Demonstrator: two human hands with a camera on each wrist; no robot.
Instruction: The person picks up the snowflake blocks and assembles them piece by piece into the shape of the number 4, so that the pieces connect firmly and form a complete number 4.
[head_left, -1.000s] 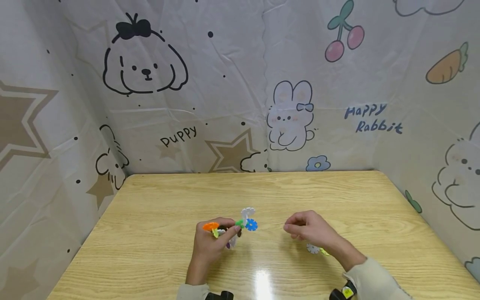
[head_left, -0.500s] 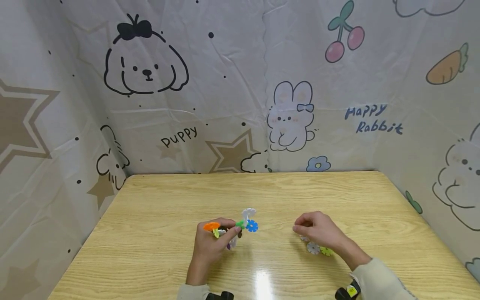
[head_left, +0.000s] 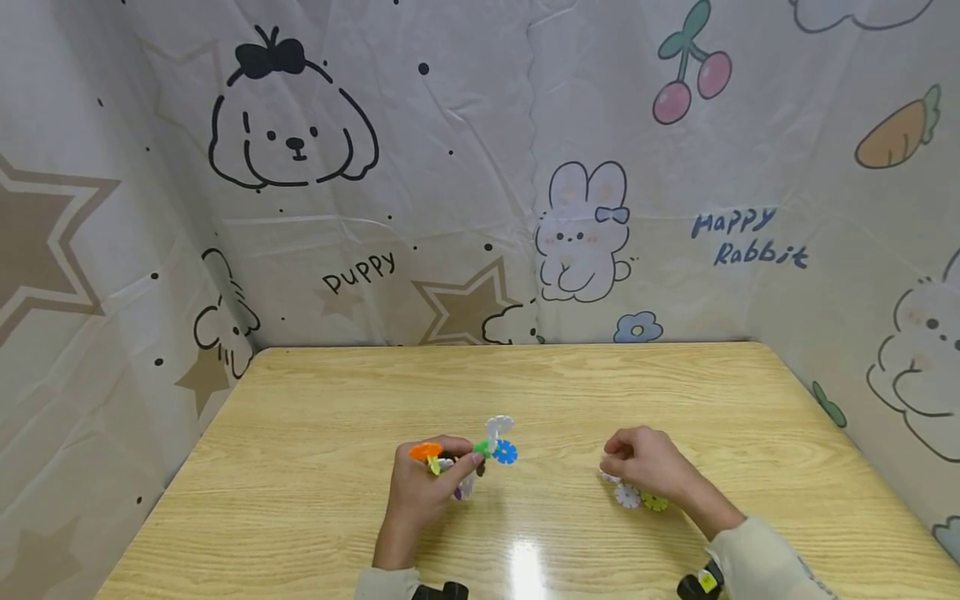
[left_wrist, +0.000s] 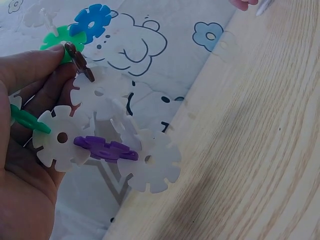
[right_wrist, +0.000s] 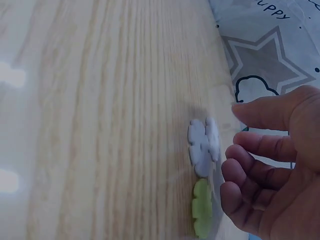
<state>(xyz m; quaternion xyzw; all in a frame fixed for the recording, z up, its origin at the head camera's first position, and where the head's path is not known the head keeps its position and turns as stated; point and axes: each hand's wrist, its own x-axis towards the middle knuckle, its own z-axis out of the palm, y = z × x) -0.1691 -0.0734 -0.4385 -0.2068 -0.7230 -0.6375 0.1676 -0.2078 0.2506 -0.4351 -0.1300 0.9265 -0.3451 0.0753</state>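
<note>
Wooden table [head_left: 300, 433], left hand [head_left: 420, 490] gripping linked discs [left_wrist: 106, 149], right hand [head_left: 654, 463] loosely curled near white discs [head_left: 627, 496]

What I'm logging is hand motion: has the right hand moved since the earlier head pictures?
Yes: in the head view, the right hand has shifted to the right, judged against the fixed blue flower print.

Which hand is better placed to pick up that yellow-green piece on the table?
Probably the right hand: it appears to hold nothing and is close to the yellow-green piece. The left hand is farther away and holds a cluster of joined pieces.
</note>
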